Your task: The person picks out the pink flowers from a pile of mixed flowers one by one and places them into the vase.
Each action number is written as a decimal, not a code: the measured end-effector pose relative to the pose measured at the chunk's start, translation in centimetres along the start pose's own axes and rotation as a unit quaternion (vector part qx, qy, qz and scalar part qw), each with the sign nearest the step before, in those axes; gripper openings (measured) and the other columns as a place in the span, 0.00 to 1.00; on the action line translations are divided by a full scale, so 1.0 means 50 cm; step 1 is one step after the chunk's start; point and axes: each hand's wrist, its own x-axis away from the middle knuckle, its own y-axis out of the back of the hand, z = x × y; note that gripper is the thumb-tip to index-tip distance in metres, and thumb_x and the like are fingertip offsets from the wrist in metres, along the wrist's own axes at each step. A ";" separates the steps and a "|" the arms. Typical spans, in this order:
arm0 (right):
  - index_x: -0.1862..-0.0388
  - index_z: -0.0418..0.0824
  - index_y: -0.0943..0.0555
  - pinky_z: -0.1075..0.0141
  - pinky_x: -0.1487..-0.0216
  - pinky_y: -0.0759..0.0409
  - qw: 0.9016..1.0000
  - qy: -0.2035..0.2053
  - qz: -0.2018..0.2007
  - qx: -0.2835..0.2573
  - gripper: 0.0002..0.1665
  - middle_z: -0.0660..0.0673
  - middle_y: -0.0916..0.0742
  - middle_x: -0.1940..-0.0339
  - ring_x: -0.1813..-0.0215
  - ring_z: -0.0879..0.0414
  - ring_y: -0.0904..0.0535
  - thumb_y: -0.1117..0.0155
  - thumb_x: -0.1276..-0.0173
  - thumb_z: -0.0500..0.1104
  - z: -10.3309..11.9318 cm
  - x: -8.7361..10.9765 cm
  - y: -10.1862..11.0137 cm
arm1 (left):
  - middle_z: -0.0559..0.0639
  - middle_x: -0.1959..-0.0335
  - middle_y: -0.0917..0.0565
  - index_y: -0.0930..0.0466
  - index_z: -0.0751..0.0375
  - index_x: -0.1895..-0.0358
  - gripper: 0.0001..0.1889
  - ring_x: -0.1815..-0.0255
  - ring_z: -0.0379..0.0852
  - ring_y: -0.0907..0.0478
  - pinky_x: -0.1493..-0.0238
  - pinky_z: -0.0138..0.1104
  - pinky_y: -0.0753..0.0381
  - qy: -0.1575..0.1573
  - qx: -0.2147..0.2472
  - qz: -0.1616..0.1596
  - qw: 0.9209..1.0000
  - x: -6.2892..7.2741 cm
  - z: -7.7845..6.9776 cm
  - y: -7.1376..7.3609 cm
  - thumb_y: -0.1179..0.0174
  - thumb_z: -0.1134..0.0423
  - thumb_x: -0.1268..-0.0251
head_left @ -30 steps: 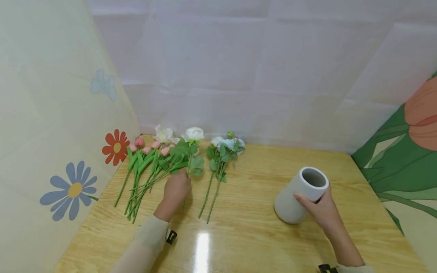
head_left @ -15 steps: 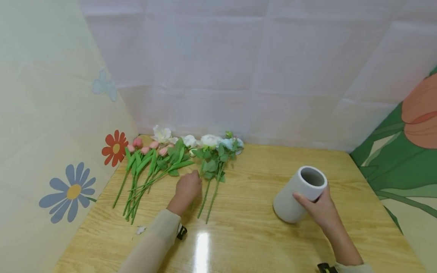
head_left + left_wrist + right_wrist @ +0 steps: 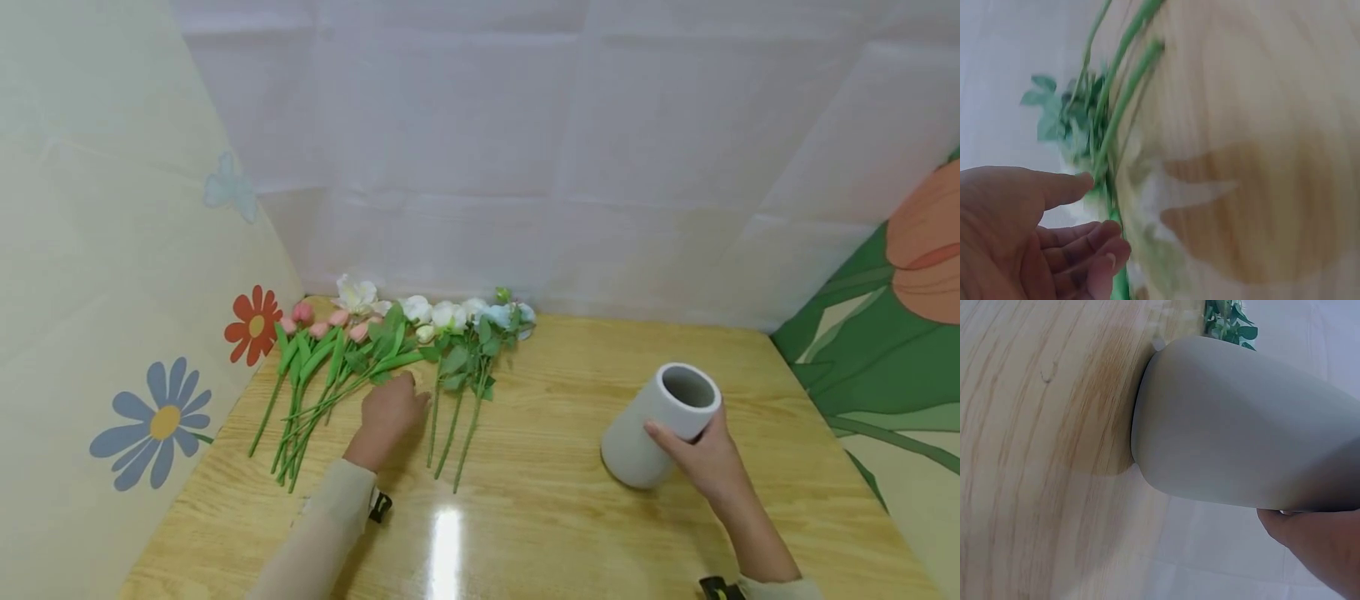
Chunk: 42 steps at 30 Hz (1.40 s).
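My left hand (image 3: pixel 390 417) is just left of a white flower (image 3: pixel 448 317) that lies on the table with its green stem toward me. In the left wrist view, thumb and fingers (image 3: pixel 1072 247) stand apart with a gap between them, near blurred green stems (image 3: pixel 1122 81). On the right, my right hand (image 3: pixel 708 458) grips a white cylindrical vase (image 3: pixel 641 437) around its upper side, thumb in front, other fingers mostly hidden behind it. The vase mouth looks bare inside. Its lower end (image 3: pixel 1166 425) meets the tabletop in the right wrist view.
Several pink tulips (image 3: pixel 318 329) and a white lily-like flower (image 3: pixel 356 296) lie at the left, stems crossing. Pale blue flowers (image 3: pixel 502 317) lie beside the white one. Wooden table (image 3: pixel 555 467) spreads between flowers and vase; a white cloth wall (image 3: pixel 570 167) rises behind.
My left hand carried the white flower right to beside the blue ones, let it go, then drew back slightly left. The right hand and vase stayed in place.
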 end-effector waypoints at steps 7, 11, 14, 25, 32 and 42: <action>0.22 0.37 0.57 0.82 0.55 0.30 1.000 -0.007 -0.003 -0.003 0.54 0.38 0.31 0.34 0.48 0.70 0.33 0.30 0.29 0.45 0.001 -0.001 0.001 | 0.65 0.64 0.16 0.21 0.74 0.51 0.18 0.64 0.62 0.17 0.65 0.52 0.15 0.003 -0.023 -0.067 0.998 0.002 0.062 0.044 0.36 0.59 0.30; 0.22 0.37 0.57 0.82 0.54 0.31 1.000 -0.006 -0.002 -0.003 0.53 0.38 0.31 0.34 0.48 0.70 0.33 0.30 0.29 0.45 0.001 -0.003 0.001 | 0.70 0.59 0.18 0.22 0.78 0.53 0.17 0.56 0.67 0.19 0.60 0.54 0.15 0.007 -0.040 -0.081 0.996 0.009 0.094 0.060 0.36 0.63 0.32; 0.22 0.37 0.57 0.81 0.54 0.31 1.000 -0.004 -0.001 -0.004 0.53 0.38 0.31 0.34 0.48 0.70 0.33 0.31 0.29 0.45 0.001 -0.004 0.001 | 0.71 0.59 0.18 0.22 0.78 0.56 0.16 0.54 0.68 0.21 0.60 0.55 0.15 0.008 -0.059 -0.079 0.995 0.012 0.113 0.064 0.35 0.63 0.32; 0.21 0.37 0.57 0.79 0.54 0.30 1.000 -0.009 0.004 0.006 0.54 0.35 0.31 0.33 0.46 0.64 0.32 0.31 0.29 0.47 -0.001 -0.005 0.002 | 0.68 0.56 0.17 0.20 0.75 0.55 0.10 0.50 0.67 0.22 0.52 0.55 0.17 0.022 -0.096 -0.045 0.994 0.006 0.154 0.051 0.49 0.70 0.27; 0.21 0.38 0.57 0.79 0.55 0.30 1.000 -0.013 0.004 0.006 0.54 0.35 0.31 0.33 0.46 0.64 0.32 0.30 0.30 0.47 -0.003 -0.004 0.001 | 0.67 0.60 0.17 0.21 0.71 0.60 0.08 0.56 0.66 0.20 0.60 0.57 0.17 0.020 -0.102 -0.055 0.993 0.008 0.162 0.049 0.50 0.73 0.28; 0.21 0.37 0.57 0.80 0.55 0.30 1.000 -0.009 -0.003 0.004 0.54 0.35 0.31 0.33 0.47 0.67 0.33 0.30 0.29 0.46 -0.006 -0.004 0.000 | 0.65 0.62 0.16 0.19 0.70 0.59 0.09 0.59 0.64 0.19 0.58 0.56 0.17 0.009 -0.119 -0.053 0.991 0.007 0.148 0.047 0.50 0.73 0.28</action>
